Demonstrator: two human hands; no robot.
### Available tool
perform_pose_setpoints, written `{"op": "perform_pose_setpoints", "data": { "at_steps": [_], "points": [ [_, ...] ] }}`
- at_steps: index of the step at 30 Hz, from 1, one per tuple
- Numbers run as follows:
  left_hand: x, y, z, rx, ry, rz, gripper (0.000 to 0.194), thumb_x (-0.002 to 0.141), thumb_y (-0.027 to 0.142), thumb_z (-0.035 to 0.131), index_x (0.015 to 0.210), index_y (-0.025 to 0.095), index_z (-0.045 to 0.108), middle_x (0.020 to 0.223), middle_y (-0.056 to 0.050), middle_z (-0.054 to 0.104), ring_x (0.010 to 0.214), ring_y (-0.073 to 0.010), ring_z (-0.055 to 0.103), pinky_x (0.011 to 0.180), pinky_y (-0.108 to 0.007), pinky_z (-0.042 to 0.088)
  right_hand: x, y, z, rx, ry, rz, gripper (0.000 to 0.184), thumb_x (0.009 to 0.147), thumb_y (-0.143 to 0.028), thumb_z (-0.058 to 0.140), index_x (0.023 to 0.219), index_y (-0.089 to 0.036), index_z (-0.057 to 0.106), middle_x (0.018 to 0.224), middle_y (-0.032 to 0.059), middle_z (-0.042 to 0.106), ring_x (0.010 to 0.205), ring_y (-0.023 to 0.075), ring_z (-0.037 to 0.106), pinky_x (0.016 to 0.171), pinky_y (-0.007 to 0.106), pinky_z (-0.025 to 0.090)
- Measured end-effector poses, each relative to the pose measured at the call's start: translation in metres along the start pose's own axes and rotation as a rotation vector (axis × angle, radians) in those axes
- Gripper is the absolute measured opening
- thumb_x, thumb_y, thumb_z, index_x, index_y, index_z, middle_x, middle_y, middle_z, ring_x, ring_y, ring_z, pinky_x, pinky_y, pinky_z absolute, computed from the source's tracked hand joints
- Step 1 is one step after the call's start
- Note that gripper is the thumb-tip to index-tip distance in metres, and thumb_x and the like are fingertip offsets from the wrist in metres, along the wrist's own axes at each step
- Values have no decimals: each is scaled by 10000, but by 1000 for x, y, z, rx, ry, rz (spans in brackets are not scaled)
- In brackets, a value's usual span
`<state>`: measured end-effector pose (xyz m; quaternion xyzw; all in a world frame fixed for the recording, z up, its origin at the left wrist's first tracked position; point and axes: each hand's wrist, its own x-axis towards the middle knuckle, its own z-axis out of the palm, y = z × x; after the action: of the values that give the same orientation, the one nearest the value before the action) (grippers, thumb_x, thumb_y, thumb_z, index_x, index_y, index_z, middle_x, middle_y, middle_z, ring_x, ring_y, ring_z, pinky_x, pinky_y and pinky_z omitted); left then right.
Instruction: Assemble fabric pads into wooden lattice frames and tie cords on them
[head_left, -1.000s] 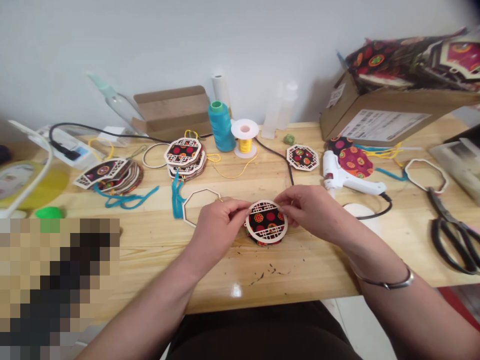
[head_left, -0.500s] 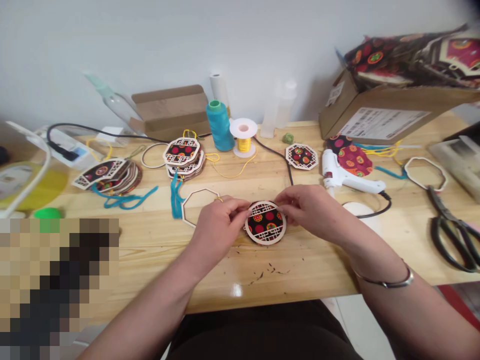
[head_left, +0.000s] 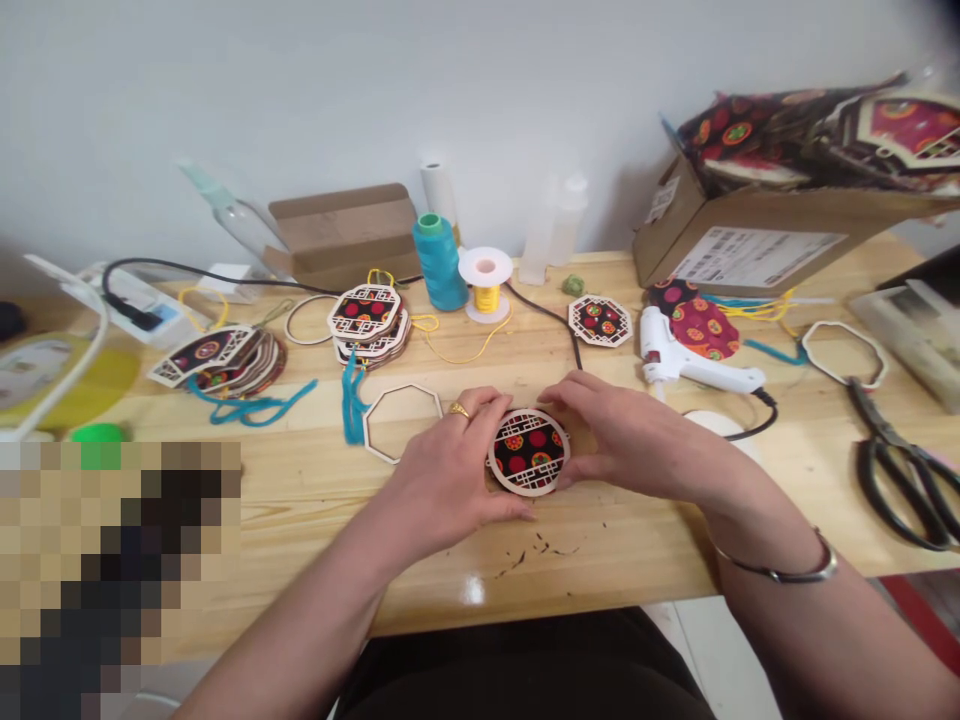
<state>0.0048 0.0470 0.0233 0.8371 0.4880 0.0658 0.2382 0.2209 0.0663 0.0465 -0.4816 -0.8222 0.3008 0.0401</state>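
Currently holding a round ornament (head_left: 529, 452) between left hand (head_left: 457, 460) and right hand (head_left: 611, 435), close to the near edge of the wooden table (head_left: 300, 550), about midway across. Gripping its left side with bent left fingers toward the far rim and the left thumb stretched along the near rim; gripping its right side with curved right fingers toward the far rim and the right thumb tip against the right rim. Cannot make out the remaining fingertips. Wearing a gold ring (head_left: 460, 409) on the left hand and a silver bangle (head_left: 795, 577) on the right arm. Just near of the ornament, see dark scraps (head_left: 517, 555) on the wood. Just left of the left hand, see a pale octagonal frame (head_left: 409, 387); farther left, a stack of ornaments (head_left: 225, 355). Toward the far side, see a teal thread cone (head_left: 439, 265) beside a yellow thread spool (head_left: 486, 297), with an octagonal ornament (head_left: 601, 321) right of them. Beyond the right hand, see a white glue gun (head_left: 712, 372); farther right, black-handled scissors (head_left: 879, 425); at far right, a cardboard box (head_left: 870, 230) full of patterned pieces.
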Motion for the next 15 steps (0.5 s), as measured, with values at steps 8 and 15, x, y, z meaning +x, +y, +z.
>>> {"op": "perform_pose_setpoints", "data": {
  "at_steps": [8, 15],
  "points": [
    [0, 1, 0, 45, -4, 5, 824, 626, 625, 664, 1296, 225, 400, 1328, -110, 447, 1123, -304, 528, 843, -421, 491, 0, 0, 5, -29, -11, -8, 519, 623, -415, 760, 1046, -233, 519, 994, 19, 536, 816, 178, 579, 636, 279, 418],
    [1, 3, -2, 43, 5, 1, 732, 644, 586, 670, 1239, 221, 450, 1275, -95, 482, 1073, -293, 553, 821, -414, 496, 0, 0, 6, -77, -11, -36, 494, 664, -422, 731, 1066, -233, 514, 1017, 29, 535, 842, 190, 579, 642, 283, 425]
  ]
}}
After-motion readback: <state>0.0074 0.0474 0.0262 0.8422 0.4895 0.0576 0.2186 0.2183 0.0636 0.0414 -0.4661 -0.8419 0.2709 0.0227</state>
